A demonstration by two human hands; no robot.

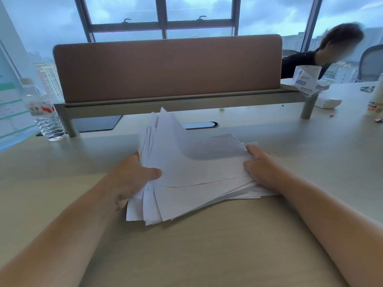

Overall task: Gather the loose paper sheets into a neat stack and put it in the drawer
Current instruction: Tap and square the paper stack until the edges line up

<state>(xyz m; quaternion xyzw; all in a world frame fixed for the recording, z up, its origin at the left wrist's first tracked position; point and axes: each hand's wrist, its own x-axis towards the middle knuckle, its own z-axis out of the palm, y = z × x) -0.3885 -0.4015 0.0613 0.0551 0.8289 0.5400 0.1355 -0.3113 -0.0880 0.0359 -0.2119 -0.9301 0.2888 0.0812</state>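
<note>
Between the fingers of two hands lay one fanned pile of paper sheets (199,172), too many and too overlapped to count, resting on the desk (207,245). Left hand (132,177) gripped the pile's left edge, thumb on top and fingers curled beneath, lifting several sheets. Right hand (261,168) pressed against the right edge with fingers fairly straight and close together. Beyond the left fingers stood one water bottle (44,112), its contents unclear. Beyond the right fingers sat one paper roll (306,76).
</note>
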